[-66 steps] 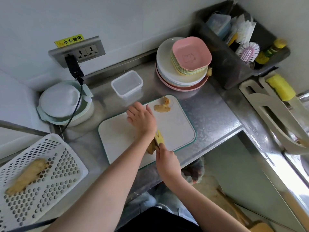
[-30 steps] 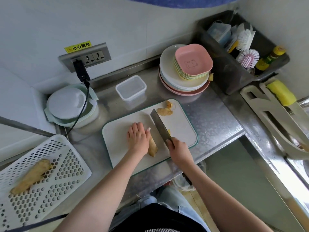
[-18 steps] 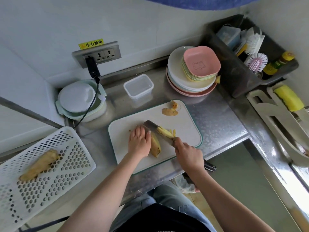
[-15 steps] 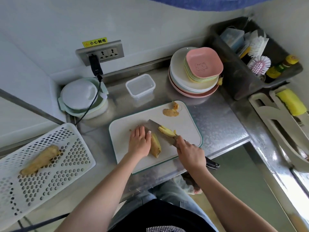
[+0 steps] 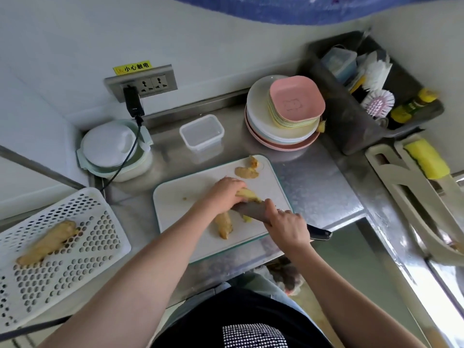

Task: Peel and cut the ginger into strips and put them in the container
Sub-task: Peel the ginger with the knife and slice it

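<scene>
The person is slicing ginger on the cutting board (image 5: 190,197). The left hand (image 5: 223,194) is pressing its curled fingers onto a ginger piece (image 5: 247,193), while the right hand (image 5: 286,224) is gripping the knife (image 5: 251,210), fingers wrapped round it. Another ginger chunk (image 5: 223,223) is lying nearby. Next, thin strips probably need cutting for the empty container (image 5: 202,131).

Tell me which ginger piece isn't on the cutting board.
The whole ginger piece lying in the white perforated basket at far left; the others sit on the cutting board.
</scene>
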